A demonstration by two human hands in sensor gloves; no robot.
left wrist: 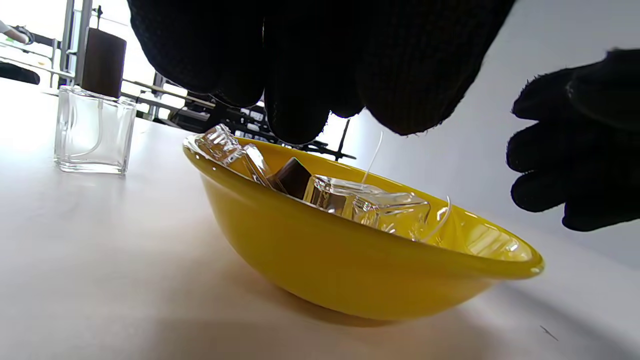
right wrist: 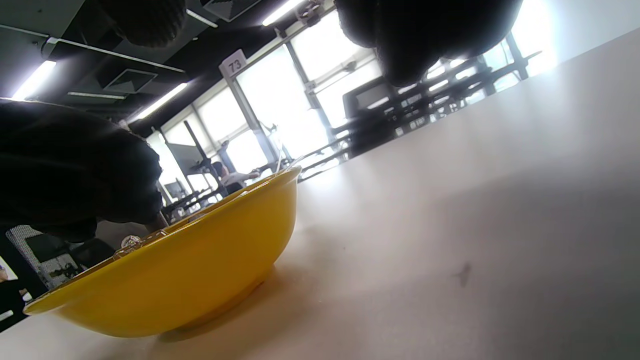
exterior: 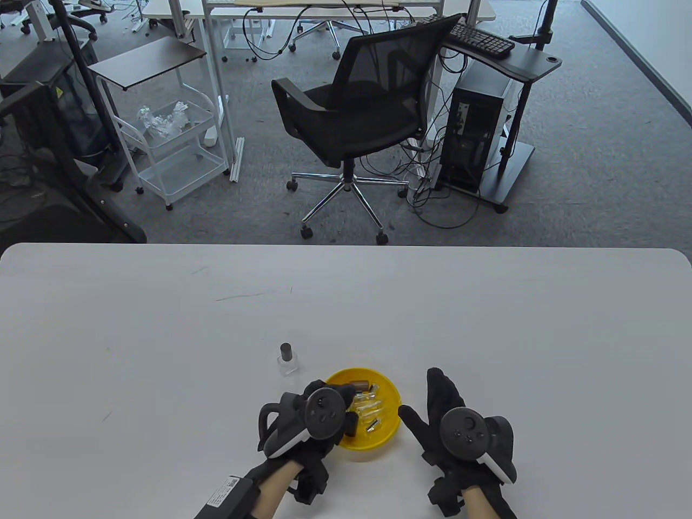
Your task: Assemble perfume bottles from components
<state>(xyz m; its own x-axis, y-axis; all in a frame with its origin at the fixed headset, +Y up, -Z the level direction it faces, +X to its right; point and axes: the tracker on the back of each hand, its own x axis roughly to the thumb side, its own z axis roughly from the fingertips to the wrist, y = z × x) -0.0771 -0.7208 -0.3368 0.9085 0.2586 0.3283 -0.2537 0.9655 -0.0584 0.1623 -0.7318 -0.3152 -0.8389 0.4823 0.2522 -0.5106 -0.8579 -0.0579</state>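
A yellow bowl [exterior: 390, 432] near the table's front edge holds several clear glass bottles [exterior: 372, 411] and a brown cap [exterior: 360, 385]. One assembled bottle with a dark cap [exterior: 287, 359] stands upright on the table just behind and left of the bowl. My left hand [exterior: 346, 405] hangs over the bowl's left side. In the left wrist view its fingertips [left wrist: 300, 120] hover just above the glass bottles [left wrist: 370, 202] and grip nothing I can see. My right hand [exterior: 427, 400] lies open and empty just right of the bowl.
The white table [exterior: 162, 335] stretches wide to the left, right and back. A black office chair [exterior: 357, 102] and a computer stand [exterior: 486, 124] are on the floor beyond the far edge.
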